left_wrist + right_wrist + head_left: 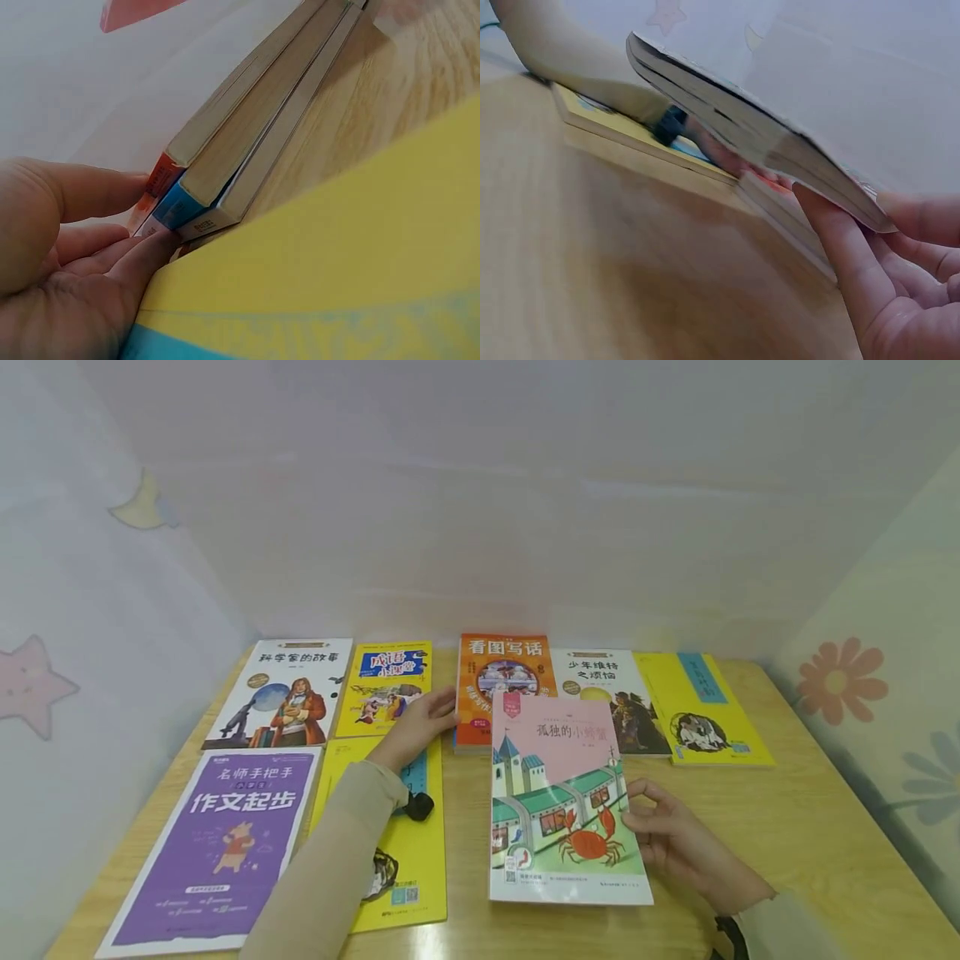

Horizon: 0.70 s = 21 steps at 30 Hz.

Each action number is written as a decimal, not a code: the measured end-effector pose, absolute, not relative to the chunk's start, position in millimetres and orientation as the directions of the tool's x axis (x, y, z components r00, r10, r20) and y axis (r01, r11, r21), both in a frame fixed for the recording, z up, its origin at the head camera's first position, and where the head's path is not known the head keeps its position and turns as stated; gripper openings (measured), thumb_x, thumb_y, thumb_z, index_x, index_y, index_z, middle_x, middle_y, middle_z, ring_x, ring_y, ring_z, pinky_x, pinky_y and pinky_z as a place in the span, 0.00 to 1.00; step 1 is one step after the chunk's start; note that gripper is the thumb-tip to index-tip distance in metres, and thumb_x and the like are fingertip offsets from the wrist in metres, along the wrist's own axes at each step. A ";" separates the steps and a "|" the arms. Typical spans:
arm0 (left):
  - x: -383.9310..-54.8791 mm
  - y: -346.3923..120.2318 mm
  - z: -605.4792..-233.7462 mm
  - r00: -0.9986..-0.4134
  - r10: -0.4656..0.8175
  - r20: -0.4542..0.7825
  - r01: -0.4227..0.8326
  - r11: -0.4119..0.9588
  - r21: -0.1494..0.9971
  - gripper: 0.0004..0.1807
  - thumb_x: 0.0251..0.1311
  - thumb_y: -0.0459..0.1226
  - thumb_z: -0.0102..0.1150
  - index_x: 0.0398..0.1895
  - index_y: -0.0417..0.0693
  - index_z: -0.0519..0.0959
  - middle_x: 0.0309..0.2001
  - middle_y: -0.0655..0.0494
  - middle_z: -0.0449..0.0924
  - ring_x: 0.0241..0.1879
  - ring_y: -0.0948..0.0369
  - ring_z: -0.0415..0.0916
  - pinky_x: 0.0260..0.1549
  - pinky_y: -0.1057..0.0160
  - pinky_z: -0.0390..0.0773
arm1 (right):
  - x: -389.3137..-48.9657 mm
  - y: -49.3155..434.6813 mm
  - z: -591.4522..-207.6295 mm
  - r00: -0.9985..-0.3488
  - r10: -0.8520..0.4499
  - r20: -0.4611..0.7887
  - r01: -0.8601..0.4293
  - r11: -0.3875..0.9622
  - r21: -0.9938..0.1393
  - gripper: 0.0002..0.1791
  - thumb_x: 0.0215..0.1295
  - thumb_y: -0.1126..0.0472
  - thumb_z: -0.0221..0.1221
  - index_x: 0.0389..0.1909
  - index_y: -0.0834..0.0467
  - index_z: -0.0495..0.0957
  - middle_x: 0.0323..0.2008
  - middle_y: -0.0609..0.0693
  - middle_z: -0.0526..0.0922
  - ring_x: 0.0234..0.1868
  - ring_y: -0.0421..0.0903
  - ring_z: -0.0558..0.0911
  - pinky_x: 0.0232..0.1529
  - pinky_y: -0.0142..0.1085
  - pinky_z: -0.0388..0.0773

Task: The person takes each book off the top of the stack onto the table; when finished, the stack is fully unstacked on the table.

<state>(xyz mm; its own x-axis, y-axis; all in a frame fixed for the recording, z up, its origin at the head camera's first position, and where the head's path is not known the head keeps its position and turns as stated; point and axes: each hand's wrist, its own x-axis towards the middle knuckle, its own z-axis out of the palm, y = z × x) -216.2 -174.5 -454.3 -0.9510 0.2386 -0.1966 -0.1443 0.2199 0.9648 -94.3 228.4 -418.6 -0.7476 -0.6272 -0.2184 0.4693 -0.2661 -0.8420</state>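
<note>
A pink children's book point(567, 793) with a red crab on its cover is held tilted by my right hand point(671, 835). In the right wrist view, the thumb and fingers point(840, 247) pinch one end of that book point(742, 120), pages facing the camera. Beyond it, a stack topped by an orange book point(504, 672) lies at the back; the pink book overlaps its lower right corner in the head view. My left hand point(420, 722) touches the stack's left side, fingers fairly straight. In the left wrist view, its thumb rests at the orange spine point(157, 180), above a blue-spined book point(180, 206).
On the left lie a scientist-stories book point(277, 693), a purple book point(217, 847), a small yellow-and-blue book point(382, 681) and a yellow book point(412, 877) under my left forearm. Right of the stack lie a white book point(637, 727) and another yellow book point(705, 710). A pale wall stands behind.
</note>
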 end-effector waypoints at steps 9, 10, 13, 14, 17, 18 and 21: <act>-217.2 -174.2 -454.6 -0.950 0.235 -0.203 -0.160 0.189 0.969 0.38 0.71 0.47 0.60 0.80 0.59 0.57 0.75 0.61 0.64 0.72 0.59 0.64 0.66 0.55 0.71 | -67.7 214.7 -429.7 -0.653 -0.686 -0.322 0.591 -0.195 -0.782 0.15 0.79 0.71 0.43 0.50 0.49 0.72 0.55 0.59 0.84 0.53 0.55 0.85 0.50 0.47 0.84; -217.0 -174.0 -454.3 -0.949 0.239 -0.204 -0.161 0.185 0.969 0.38 0.71 0.46 0.60 0.80 0.59 0.56 0.75 0.60 0.64 0.72 0.59 0.64 0.66 0.55 0.71 | -66.4 212.9 -430.7 -0.648 -0.687 -0.330 0.598 -0.190 -0.779 0.14 0.79 0.71 0.44 0.50 0.50 0.72 0.55 0.59 0.84 0.54 0.56 0.85 0.51 0.48 0.84; -216.8 -173.9 -453.5 -0.947 0.243 -0.211 -0.169 0.181 0.969 0.38 0.71 0.46 0.60 0.81 0.59 0.56 0.75 0.61 0.64 0.72 0.59 0.64 0.67 0.55 0.71 | -63.8 208.1 -432.3 -0.645 -0.683 -0.343 0.599 -0.173 -0.782 0.13 0.78 0.71 0.45 0.51 0.50 0.71 0.54 0.61 0.84 0.53 0.57 0.85 0.50 0.49 0.84; -216.9 -174.1 -453.2 -0.946 0.244 -0.212 -0.171 0.180 0.969 0.38 0.72 0.45 0.59 0.81 0.59 0.56 0.75 0.60 0.64 0.72 0.59 0.64 0.67 0.54 0.70 | -63.5 206.6 -432.8 -0.647 -0.680 -0.345 0.595 -0.167 -0.786 0.12 0.77 0.71 0.46 0.51 0.51 0.71 0.54 0.61 0.84 0.53 0.58 0.85 0.50 0.50 0.84; -217.5 -174.6 -452.7 -0.946 0.241 -0.215 -0.174 0.180 0.968 0.37 0.72 0.44 0.59 0.80 0.59 0.56 0.75 0.60 0.64 0.73 0.59 0.63 0.69 0.54 0.67 | -63.8 202.0 -433.5 -0.656 -0.662 -0.362 0.583 -0.141 -0.800 0.11 0.76 0.70 0.49 0.51 0.51 0.70 0.53 0.61 0.85 0.52 0.58 0.85 0.50 0.51 0.84; -217.7 -174.8 -452.5 -0.947 0.242 -0.214 -0.173 0.179 0.969 0.36 0.73 0.44 0.58 0.80 0.58 0.56 0.75 0.60 0.64 0.73 0.59 0.63 0.70 0.54 0.66 | -64.0 200.4 -434.1 -0.661 -0.656 -0.363 0.577 -0.136 -0.805 0.11 0.76 0.70 0.50 0.51 0.52 0.70 0.53 0.61 0.85 0.52 0.58 0.85 0.49 0.51 0.84; -218.0 -174.6 -452.4 -0.947 0.242 -0.210 -0.170 0.176 0.970 0.36 0.73 0.44 0.58 0.80 0.58 0.57 0.75 0.59 0.64 0.73 0.60 0.62 0.70 0.54 0.65 | -64.6 196.1 -435.5 -0.673 -0.641 -0.368 0.566 -0.126 -0.815 0.10 0.74 0.70 0.52 0.50 0.53 0.70 0.52 0.61 0.86 0.50 0.59 0.86 0.48 0.51 0.84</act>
<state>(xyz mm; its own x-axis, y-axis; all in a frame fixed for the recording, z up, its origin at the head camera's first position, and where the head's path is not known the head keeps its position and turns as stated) -218.0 -174.6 -452.4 -0.9474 0.2416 -0.2096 -0.1697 0.1760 0.9697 -64.6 196.1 -435.5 -0.6733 -0.6411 -0.3685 0.5661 -0.1263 -0.8146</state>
